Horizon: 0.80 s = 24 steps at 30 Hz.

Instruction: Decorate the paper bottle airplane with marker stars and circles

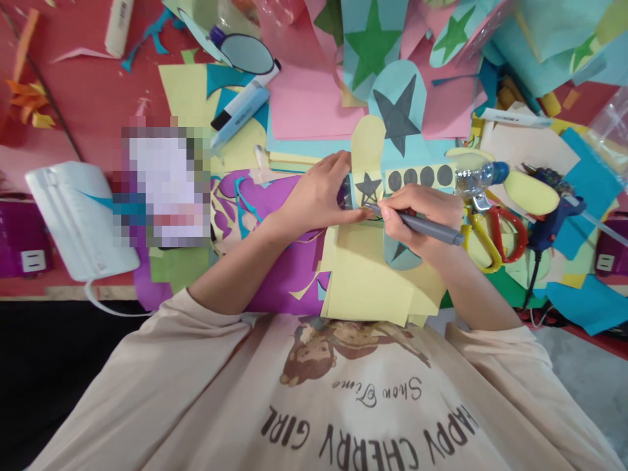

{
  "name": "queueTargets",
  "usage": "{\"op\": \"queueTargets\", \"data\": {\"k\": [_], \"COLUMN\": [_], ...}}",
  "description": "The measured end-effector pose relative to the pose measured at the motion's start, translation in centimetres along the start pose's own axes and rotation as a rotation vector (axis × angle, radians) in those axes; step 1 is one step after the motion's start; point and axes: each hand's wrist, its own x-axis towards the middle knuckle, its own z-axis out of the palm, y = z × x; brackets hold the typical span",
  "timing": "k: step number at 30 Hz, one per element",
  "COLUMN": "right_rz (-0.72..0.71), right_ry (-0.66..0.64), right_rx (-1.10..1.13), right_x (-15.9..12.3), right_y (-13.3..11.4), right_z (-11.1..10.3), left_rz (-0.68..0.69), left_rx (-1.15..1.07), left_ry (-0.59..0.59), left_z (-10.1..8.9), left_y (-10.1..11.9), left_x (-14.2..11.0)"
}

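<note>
My right hand (417,212) is closed round a grey marker pen (422,227), its tip touching a grey star (367,188) drawn on a paper-covered plastic bottle (422,178) that lies on its side. A row of grey dots runs along the bottle's yellow strip. My left hand (321,193) presses on the bottle's left end, fingers curled against it. Yellow paper sheets (366,278) and a purple sheet (289,268) lie under my forearms.
Red-and-yellow scissors (493,239) and a blue glue gun (554,216) lie right of the bottle. Markers (240,108) lie upper left, a white box (78,219) sits far left. Star-decorated paper shapes (395,104) and coloured scraps cover the red table.
</note>
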Motion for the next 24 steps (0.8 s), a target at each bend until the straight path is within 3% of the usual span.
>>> {"op": "queueTargets", "data": {"k": [7, 19, 24], "right_rz": [0.084, -0.009, -0.004], "right_ry": [0.072, -0.013, 0.063], "right_rx": [0.007, 0.015, 0.024], "right_x": [-0.39, 0.01, 0.0], "right_y": [0.16, 0.06, 0.33], "right_z": [0.05, -0.2, -0.15], "left_rz": [-0.008, -0.012, -0.001], "left_rx": [0.007, -0.035, -0.048], "left_ry": [0.009, -0.004, -0.008], "left_z": [-0.03, -0.02, -0.07], "left_y": [0.14, -0.23, -0.44], "left_x": [0.07, -0.01, -0.09]}}
